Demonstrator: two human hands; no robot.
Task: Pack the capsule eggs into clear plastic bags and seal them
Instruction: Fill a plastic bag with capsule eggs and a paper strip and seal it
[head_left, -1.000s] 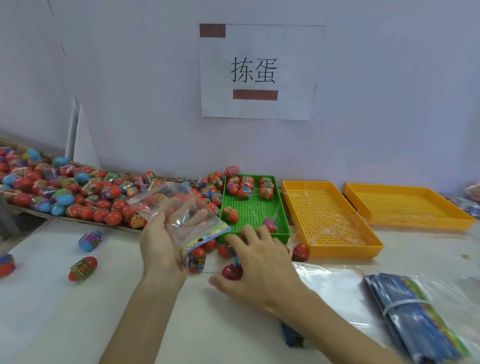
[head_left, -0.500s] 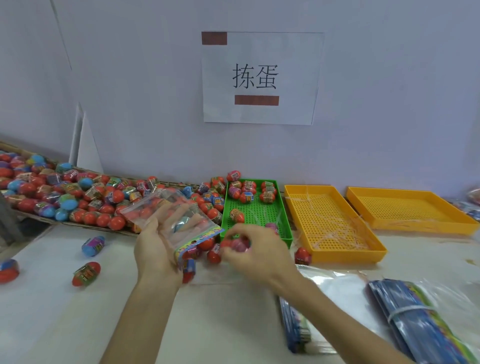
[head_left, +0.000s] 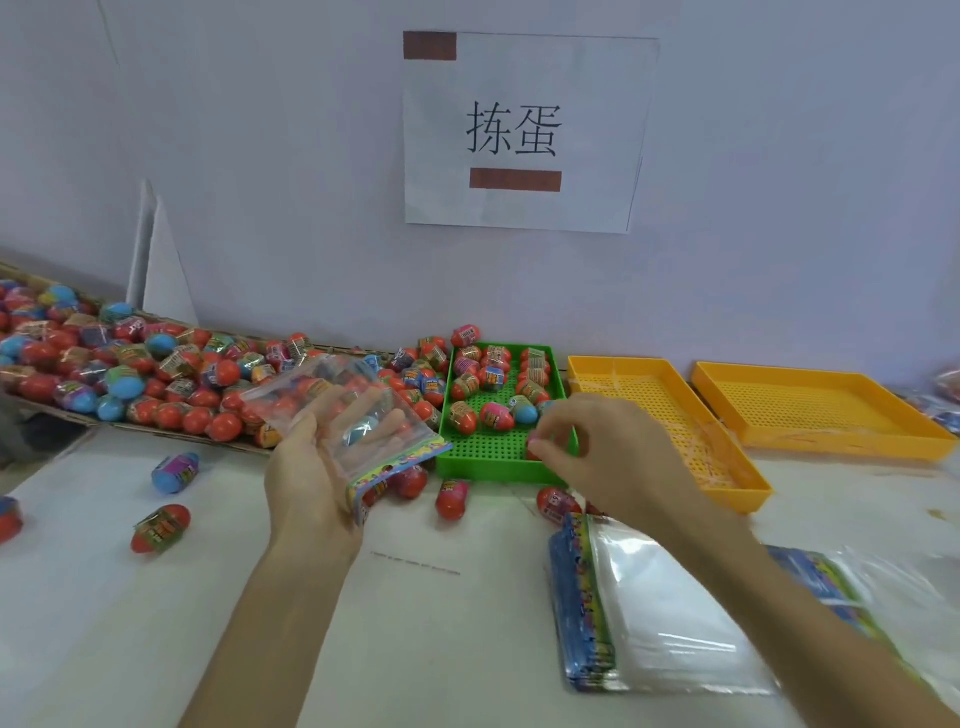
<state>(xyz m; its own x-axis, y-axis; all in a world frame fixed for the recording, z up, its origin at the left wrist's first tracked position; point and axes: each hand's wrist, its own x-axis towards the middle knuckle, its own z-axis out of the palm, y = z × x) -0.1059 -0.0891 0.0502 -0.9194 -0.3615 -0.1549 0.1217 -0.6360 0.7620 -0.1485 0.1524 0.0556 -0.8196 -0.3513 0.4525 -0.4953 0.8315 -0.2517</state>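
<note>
Since 0.5 s ago the right hand (head_left: 608, 457) has shifted from beside the bag's mouth to the near right corner of the green perforated plastic tray (head_left: 493, 460), mid-frame, fingers curled; a bit of red shows at its fingertips, but a grip cannot be told. The left hand (head_left: 317, 467) holds the clear plastic zip bag with a colourful printed strip (head_left: 358, 415) left of the tray. Red and blue capsule eggs (head_left: 130, 374) heap at the left.

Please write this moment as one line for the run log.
step: filling bag | left hand: holds clear bag | right hand: fingers curled over green tray, grip content unclear | seal: not yet done
</note>
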